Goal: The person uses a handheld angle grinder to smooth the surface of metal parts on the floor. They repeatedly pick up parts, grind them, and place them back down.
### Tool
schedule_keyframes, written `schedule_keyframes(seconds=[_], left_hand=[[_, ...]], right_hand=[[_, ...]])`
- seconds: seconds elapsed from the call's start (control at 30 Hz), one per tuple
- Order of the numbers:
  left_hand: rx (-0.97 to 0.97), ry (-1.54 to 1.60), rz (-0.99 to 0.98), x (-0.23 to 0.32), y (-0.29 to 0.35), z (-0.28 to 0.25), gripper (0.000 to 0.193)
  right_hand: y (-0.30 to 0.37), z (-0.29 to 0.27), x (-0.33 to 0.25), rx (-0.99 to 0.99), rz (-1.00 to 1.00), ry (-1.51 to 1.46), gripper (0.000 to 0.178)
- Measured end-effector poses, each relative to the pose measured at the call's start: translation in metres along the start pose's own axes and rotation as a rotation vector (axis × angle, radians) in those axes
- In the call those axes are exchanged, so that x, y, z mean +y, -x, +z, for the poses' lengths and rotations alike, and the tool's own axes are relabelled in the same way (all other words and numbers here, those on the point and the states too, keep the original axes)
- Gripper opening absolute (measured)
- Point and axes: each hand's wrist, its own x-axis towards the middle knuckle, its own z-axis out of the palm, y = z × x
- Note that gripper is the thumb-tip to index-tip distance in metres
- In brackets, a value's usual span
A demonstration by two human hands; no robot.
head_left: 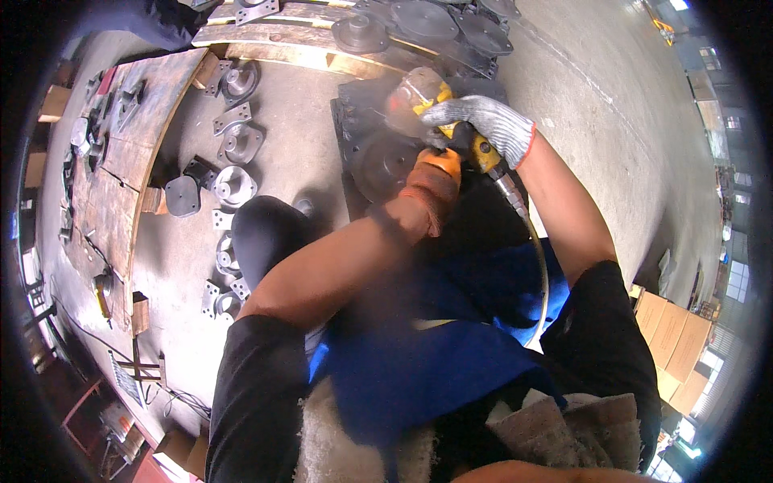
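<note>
My right hand [493,127], in a grey knitted glove, grips the top of a yellow and black air grinder [485,153]. My left hand [437,179], in an orange glove, is closed against the grinder's near side; its fingertips are hidden. The grinder's working end [415,98] is blurred, with an orange glow at its left edge. Just below it, a round dark metal flange [382,167] rests on a black work surface [348,133]. An air hose [541,278] runs from the grinder's metal coupling down past my lap.
Several flanged metal parts [234,187] line the floor at left, beside a wooden table [121,173] bearing more parts. A wooden pallet [274,36] with round metal parts stands ahead. Cardboard boxes [672,334] are at right. Another person's dark-clothed leg [149,22] shows at top left.
</note>
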Motion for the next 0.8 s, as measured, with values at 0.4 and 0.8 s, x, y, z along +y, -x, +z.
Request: schedule_keyframes(seconds=[0.4, 0.8], left_hand=[[-0.204, -0.114, 0.095, 0.038, -0.006, -0.009, 0.034], [-0.011, 0.335, 0.021, 0.058, 0.014, -0.032, 0.040]], right_hand=[[0.064, 0.002, 0.004, 0.199, 0.036, -0.153, 0.040], [0.148, -0.029, 0.080, 0.450, 0.023, -0.565, 0.027]])
